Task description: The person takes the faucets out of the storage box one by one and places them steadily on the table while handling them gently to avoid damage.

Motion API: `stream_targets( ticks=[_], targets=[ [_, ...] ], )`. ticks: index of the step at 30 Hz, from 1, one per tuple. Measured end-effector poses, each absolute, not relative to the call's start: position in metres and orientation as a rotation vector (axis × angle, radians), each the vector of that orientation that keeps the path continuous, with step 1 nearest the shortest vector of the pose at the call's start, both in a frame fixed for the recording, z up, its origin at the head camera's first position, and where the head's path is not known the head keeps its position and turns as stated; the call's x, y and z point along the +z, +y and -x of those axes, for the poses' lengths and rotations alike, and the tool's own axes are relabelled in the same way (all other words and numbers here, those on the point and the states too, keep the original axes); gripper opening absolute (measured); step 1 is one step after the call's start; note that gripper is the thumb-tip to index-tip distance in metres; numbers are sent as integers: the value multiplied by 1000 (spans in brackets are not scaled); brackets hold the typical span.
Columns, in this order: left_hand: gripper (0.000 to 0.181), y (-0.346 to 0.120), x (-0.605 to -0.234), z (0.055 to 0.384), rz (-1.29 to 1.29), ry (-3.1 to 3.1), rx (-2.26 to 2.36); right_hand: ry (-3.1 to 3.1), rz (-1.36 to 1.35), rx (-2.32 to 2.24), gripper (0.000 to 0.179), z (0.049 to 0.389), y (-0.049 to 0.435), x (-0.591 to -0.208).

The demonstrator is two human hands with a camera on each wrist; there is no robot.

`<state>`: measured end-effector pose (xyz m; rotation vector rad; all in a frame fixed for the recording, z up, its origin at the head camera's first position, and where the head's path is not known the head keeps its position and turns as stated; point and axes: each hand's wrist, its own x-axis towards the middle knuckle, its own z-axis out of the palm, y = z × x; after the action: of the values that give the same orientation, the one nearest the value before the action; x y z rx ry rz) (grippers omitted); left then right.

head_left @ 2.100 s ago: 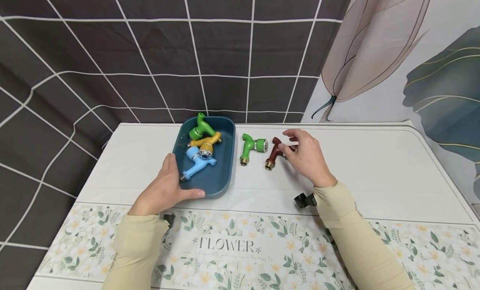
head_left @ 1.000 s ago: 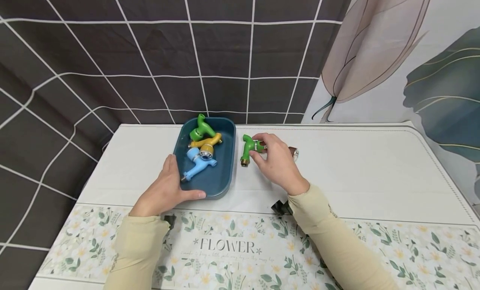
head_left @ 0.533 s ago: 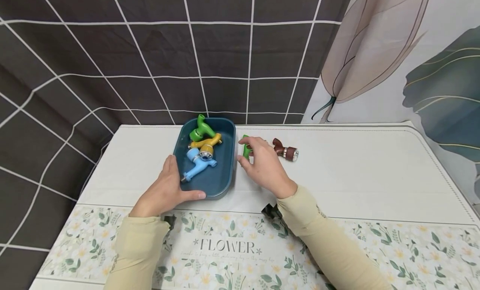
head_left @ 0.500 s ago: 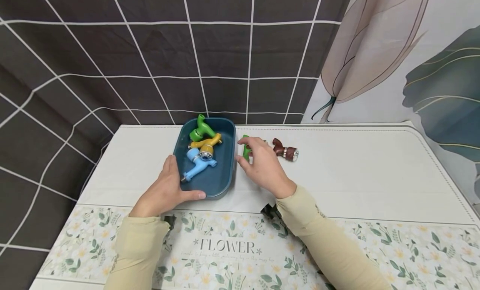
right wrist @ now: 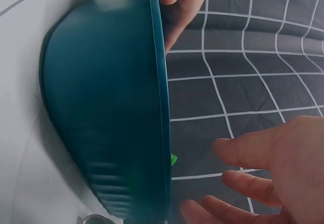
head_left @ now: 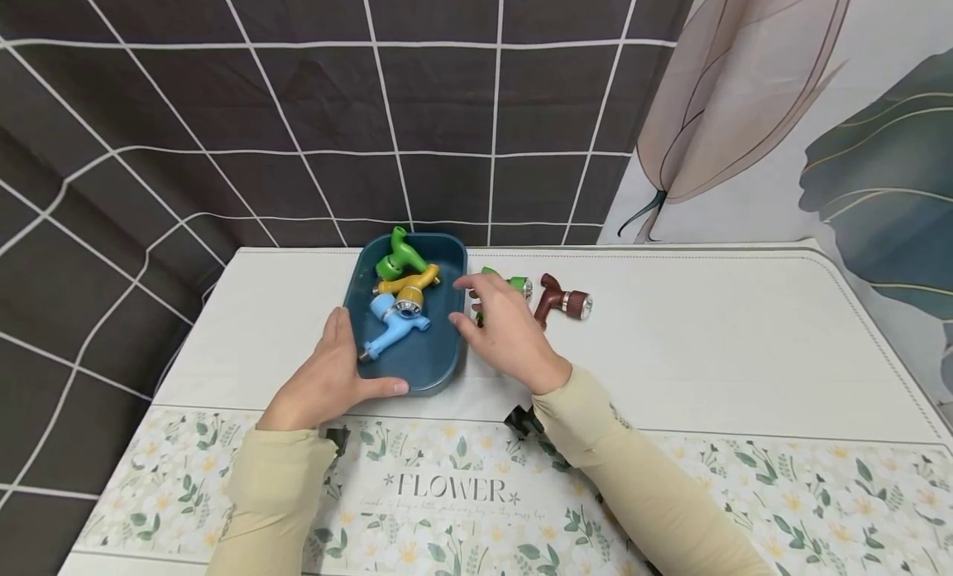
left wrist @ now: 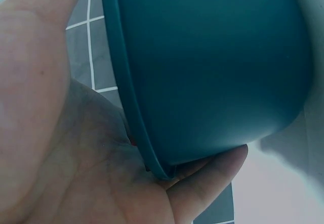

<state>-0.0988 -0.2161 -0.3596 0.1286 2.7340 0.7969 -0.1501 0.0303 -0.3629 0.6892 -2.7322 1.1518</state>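
Note:
My left hand holds the left near corner of a dark blue plastic basin, its thumb along the near rim and its fingers against the outer left wall. Inside the basin lie a green tap, a yellow tap and a light blue tap. My right hand hovers by the basin's right rim, fingers loosely bent and apart, with nothing between them. Partly hidden behind it, a second green tap lies on the table. Right of that tap lies a dark red-brown tap.
A white table cover with a printed flower band lies under everything. Behind the table hangs a dark cloth with white grid lines. A leaf-print curtain hangs at the right.
My right hand has moved left from the red-brown tap, across the second green tap, to the basin's right rim. The left hand, basin and taps stay where they were.

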Motion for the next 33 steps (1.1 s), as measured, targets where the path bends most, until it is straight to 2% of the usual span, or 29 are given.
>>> stream_targets(
  ticks=[33],
  targets=[
    [138,-217,-362,99,-150,2740,800,-2807,-848,1021,50,158,-7,-366]
  ],
)
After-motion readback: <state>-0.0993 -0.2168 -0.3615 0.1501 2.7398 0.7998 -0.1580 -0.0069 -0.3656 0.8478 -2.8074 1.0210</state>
